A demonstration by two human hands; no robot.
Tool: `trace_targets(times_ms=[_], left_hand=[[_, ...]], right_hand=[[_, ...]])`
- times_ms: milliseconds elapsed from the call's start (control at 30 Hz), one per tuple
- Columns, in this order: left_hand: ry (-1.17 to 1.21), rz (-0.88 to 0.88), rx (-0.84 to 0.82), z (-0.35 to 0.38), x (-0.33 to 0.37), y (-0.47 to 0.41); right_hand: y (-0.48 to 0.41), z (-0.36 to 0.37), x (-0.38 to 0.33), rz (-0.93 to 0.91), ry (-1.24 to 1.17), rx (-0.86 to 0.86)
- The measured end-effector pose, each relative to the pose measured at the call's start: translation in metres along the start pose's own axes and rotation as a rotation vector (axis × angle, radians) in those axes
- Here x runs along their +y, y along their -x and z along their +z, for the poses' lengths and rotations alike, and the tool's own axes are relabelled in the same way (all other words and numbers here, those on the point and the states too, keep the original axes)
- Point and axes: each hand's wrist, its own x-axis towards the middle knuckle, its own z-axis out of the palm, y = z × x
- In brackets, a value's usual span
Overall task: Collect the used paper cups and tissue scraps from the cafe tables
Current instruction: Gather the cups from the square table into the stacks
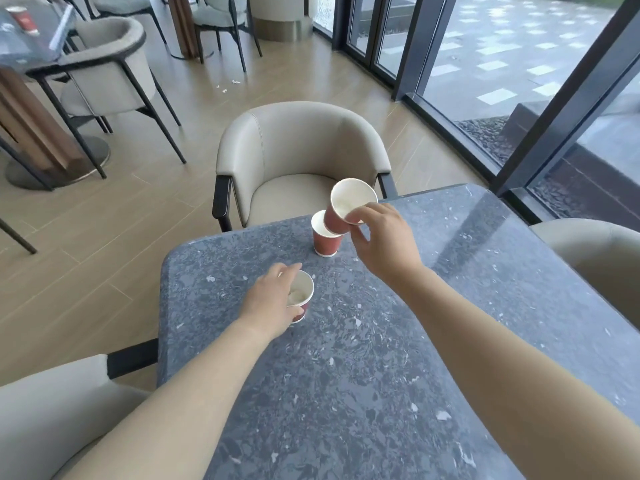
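Near cup [300, 296] and far cup [325, 239] on table [346, 375]; armchair [301, 147] behind table

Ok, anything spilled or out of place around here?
No spill on the table. Small white scraps lie on the floor beyond the beige chair, possibly dropped tissue. The right hand holds its cup tilted.

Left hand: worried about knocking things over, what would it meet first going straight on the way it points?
Probably the standing cup, which the left hand, gripping the near cup, points roughly at; depth is unclear. The right hand holds a tilted cup over it.
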Motion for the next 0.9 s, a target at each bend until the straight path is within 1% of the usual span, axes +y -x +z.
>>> trace_targets(times_ms=[67,133,333,400,467,567,700,900], left_hand=[[0.001,-0.001,0.010,-0.001,-0.001,-0.009],[0.009,0.004,0.024,-0.002,-0.003,-0.016],[0.062,0.048,0.097,-0.001,-0.007,-0.029],[0.037,0.062,0.117,-0.001,-0.006,-0.030],[-0.035,0.073,0.131,0.001,-0.006,-0.029],[-0.087,0.056,0.101,0.005,-0.006,-0.025],[-0.053,0.039,0.039,0.006,-0.004,-0.015],[-0.006,0.050,0.019,0.013,0.005,0.031]], right_hand=[[-0.018,0.007,0.005,-0.020,0.006,0.001],[-0.030,0.019,0.010,-0.032,0.025,-0.033],[-0.035,0.058,0.033,-0.022,0.103,-0.228],[-0.031,0.068,0.039,-0.018,0.118,-0.294],[-0.026,0.075,0.042,-0.018,0.121,-0.320],[-0.018,0.081,0.044,-0.027,0.135,-0.331],[0.001,0.078,0.040,-0.046,0.131,-0.362],[0.049,0.058,0.026,-0.020,0.097,-0.448]])
